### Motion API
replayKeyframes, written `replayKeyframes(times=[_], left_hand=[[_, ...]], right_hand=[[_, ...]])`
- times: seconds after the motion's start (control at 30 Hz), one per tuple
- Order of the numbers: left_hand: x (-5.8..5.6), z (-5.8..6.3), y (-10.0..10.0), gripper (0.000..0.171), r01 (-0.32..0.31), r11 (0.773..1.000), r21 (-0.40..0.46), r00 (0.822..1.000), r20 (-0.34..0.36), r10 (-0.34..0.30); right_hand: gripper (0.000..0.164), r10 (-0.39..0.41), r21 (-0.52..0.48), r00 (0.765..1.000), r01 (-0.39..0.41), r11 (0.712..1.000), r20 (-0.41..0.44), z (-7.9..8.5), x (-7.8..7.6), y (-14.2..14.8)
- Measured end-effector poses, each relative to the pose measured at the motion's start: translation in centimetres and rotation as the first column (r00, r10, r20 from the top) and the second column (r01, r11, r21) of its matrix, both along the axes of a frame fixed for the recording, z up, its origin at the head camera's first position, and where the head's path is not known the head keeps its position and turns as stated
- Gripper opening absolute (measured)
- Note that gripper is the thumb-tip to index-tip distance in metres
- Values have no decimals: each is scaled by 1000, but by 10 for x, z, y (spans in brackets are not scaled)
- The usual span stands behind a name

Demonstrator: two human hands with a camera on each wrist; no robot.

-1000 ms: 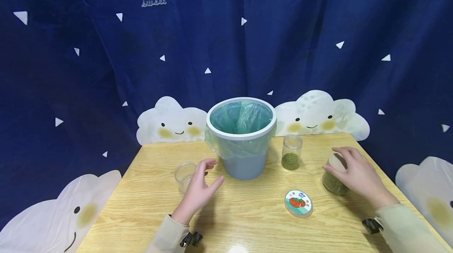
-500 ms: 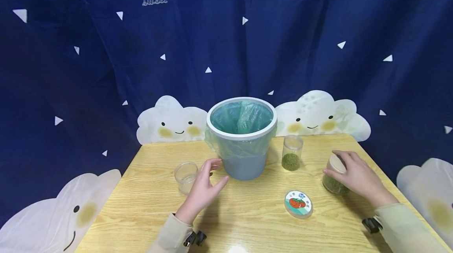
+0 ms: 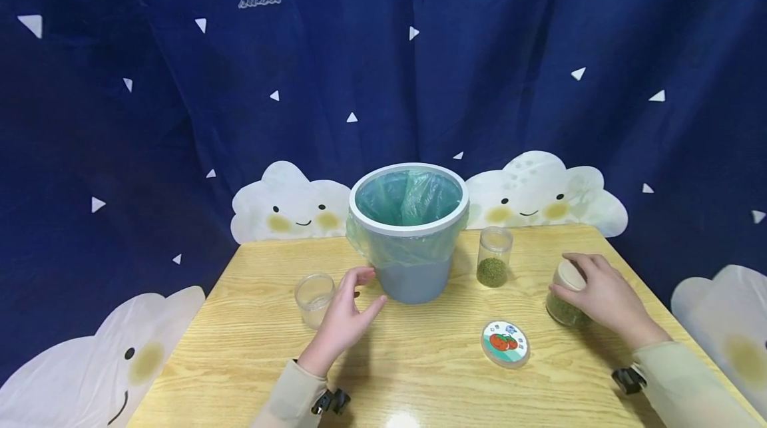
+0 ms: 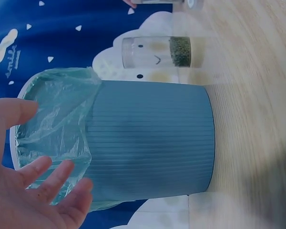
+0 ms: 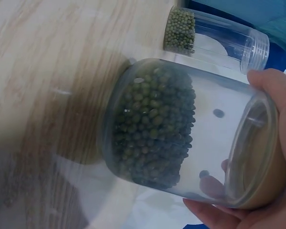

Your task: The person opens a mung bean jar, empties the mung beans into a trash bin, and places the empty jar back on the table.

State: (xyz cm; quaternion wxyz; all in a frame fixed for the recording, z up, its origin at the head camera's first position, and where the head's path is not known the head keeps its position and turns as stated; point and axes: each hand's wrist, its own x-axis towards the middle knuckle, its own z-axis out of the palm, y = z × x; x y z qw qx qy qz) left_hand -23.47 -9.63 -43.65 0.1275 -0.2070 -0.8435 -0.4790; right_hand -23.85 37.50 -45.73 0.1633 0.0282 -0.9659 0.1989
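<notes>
My right hand (image 3: 611, 298) grips a clear jar (image 5: 209, 124) around its pale tan lid (image 5: 267, 162), thumb on one side and fingers on the other. Green mung beans (image 5: 152, 121) fill roughly the lower half of that jar, which stands at the table's right side. The left hand (image 3: 344, 321) holds nothing; its fingers are loosely bent and spread in front of the bin (image 3: 413, 278), beside an open clear container (image 3: 313, 308). Behind the held jar stands a taller clear jar (image 3: 494, 261) with mung beans in its bottom.
A green plastic bag (image 4: 57, 124) lines the grey-blue bin, which stands at the back middle of the wooden table (image 3: 419, 361). A round lid (image 3: 505, 344) with a tomato picture lies between the hands. A blue curtain (image 3: 383, 62) hangs behind the table.
My left hand has shifted slightly right, away from the clear container, uncovering more of it. The right hand has stayed at the jar's lid with hardly any movement.
</notes>
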Motion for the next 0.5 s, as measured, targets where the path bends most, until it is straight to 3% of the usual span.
replayKeyframes(times=[0.5], left_hand=[[-3,3,-7,44,-8,1000,7,1000,13,8]], right_hand=[[79,-8,9,999,9,1000,-33,-4,-3,2]])
